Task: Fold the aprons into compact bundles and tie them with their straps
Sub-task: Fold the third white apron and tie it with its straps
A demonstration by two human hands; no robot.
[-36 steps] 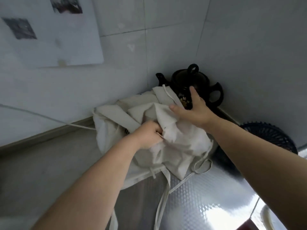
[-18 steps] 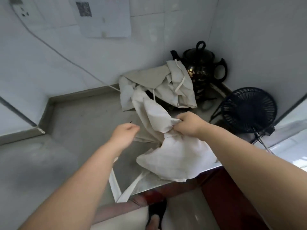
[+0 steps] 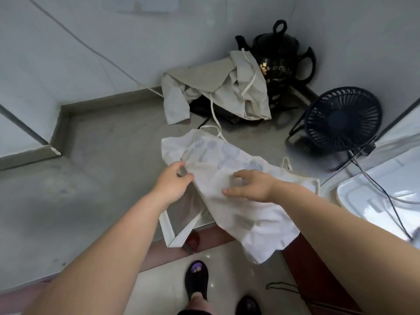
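A pale apron with faint blue print lies spread on the grey counter, its lower part hanging over the front edge. Its wide straps dangle off the edge in a loop. My left hand pinches the apron's left edge between thumb and fingers. Spread fingers of my right hand rest flat on top of the cloth. A second beige apron lies crumpled at the back corner, with one thin strap trailing toward the front apron.
A black teapot stands in the back corner, partly under the beige apron. A dark desk fan sits at the right with its cable running over a white appliance top. My slippered feet are on the floor below.
The printed apron has been pulled off the pile toward the counter's front and laid down. My right hand has let go of its bunched grip and flattened; my left hand has pinched the edge.
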